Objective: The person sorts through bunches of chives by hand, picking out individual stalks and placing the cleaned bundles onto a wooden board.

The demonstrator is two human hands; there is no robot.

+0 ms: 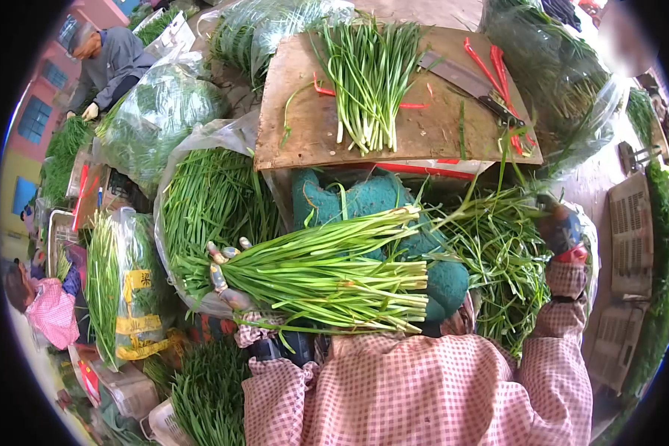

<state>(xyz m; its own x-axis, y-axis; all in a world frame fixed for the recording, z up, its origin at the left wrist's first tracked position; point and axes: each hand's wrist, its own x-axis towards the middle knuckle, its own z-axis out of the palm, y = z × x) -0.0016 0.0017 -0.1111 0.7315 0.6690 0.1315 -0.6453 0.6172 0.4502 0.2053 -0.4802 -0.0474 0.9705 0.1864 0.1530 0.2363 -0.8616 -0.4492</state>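
Note:
A large bunch of green stalks (334, 267) lies sideways across my lap, its pale cut ends to the right. My left hand (227, 275) is wrapped round its leafy left part. My right hand (561, 227), out at the right, is blurred and its fingers are hard to make out; it is beside a heap of loose leaves (498, 253). On the wooden board (297, 119) in front of me lies another bunch of stalks (372, 82), with a red strip (412, 105) by it. A knife (461, 78) and red ties (498, 70) lie on the board's right part.
Plastic bags of greens stand around: an open one (215, 186) at left, a full one (163, 111) behind it, another (557, 82) at upper right. One person (111, 63) works at upper left, another (52, 308) at far left. Crates (630, 234) stand at right.

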